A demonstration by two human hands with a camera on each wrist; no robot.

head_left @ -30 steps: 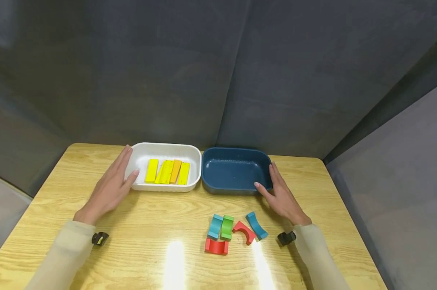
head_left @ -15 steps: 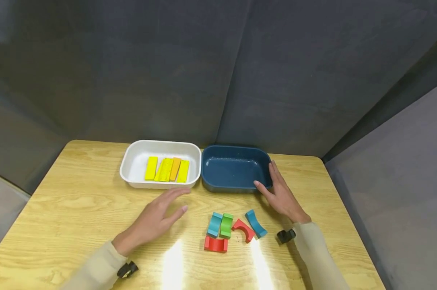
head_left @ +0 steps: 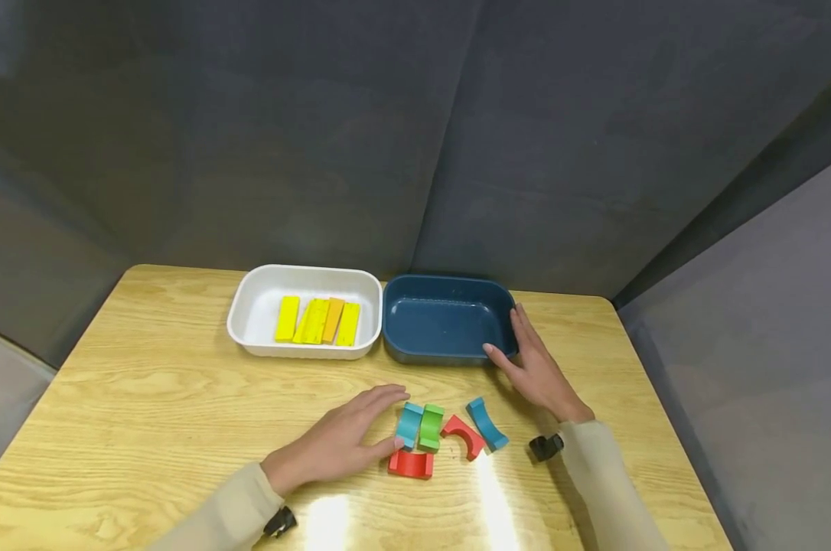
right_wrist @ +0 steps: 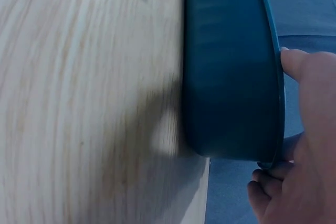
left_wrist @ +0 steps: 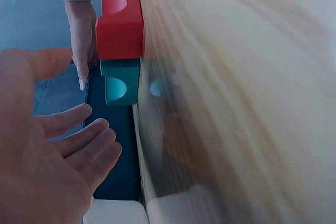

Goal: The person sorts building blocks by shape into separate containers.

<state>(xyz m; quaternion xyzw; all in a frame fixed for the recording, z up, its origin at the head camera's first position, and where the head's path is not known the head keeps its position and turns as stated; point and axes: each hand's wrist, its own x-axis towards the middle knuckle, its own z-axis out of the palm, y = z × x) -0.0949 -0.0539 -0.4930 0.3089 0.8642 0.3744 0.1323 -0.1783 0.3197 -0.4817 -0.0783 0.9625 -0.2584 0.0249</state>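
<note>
Palm facing the blocks and fingers spread, my left hand (head_left: 340, 440) reaches to the light-blue arch block (head_left: 408, 425). Its thumb tip overlaps that block's lower corner in the head view; whether it touches cannot be told. A green arch block (head_left: 431, 428) stands beside the light-blue one, and a red arch block (head_left: 411, 464) lies in front of both. My right hand (head_left: 539, 375) rests at the right front corner of the dark blue bin (head_left: 450, 357), fingers along its end wall and thumb at its rim. In the right wrist view the thumb touches the bin's rim (right_wrist: 281, 103).
Left of the blue bin and against it stands a white bin (head_left: 250, 346) holding several yellow blocks (head_left: 314, 321) and an orange block (head_left: 333, 321). Another red arch block (head_left: 464, 438) and a darker blue arch block (head_left: 487, 424) lie on the wooden table (head_left: 147, 413). A dark curtain (head_left: 305, 138) hangs behind.
My left hand has left the white bin's side and moved right and nearer to me, to the arch blocks. The right hand stays at the blue bin.
</note>
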